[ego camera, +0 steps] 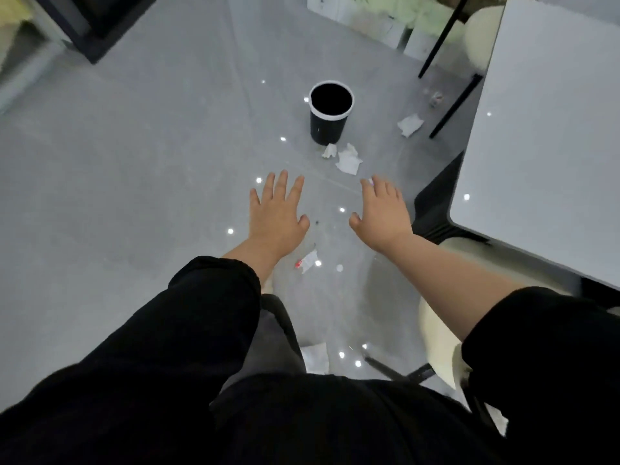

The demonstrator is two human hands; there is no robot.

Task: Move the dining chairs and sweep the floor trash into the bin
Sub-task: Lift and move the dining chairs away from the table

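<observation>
Both hands reach out in front over the floor: the left hand [278, 209] and the right hand [382, 213] hang palm-down with fingers straight and spread, gripping nothing and, as far as I can tell, touching nothing. Beyond them the black round plastic bin with a white rim [331, 110] stands upright and open-mouthed on the glossy grey tiled floor [134, 162]. Two crumpled white tissues [349, 159] lie just beside its base on the near side. A third crumpled white tissue [410, 125] lies near the bin on the table's side. A small red-and-white wrapper [307, 261] lies closer to the person, and a flat white paper scrap [315, 359] shows near the feet. The pale grey rectangular dining table [553, 129] fills the right side. A cream padded dining chair on black metal legs [436, 344] sits beside it at the lower right, and a second cream chair [483, 38] stands at the far end. No broom is in view. I judge that sweeping has not begun and the chairs are not yet shifted, since all the trash I can see lies on the floor. The next move likely calls for turning right, gripping the near chair and drawing it clear of the table so the litter around it can be reached. After that a broom is needed.
</observation>
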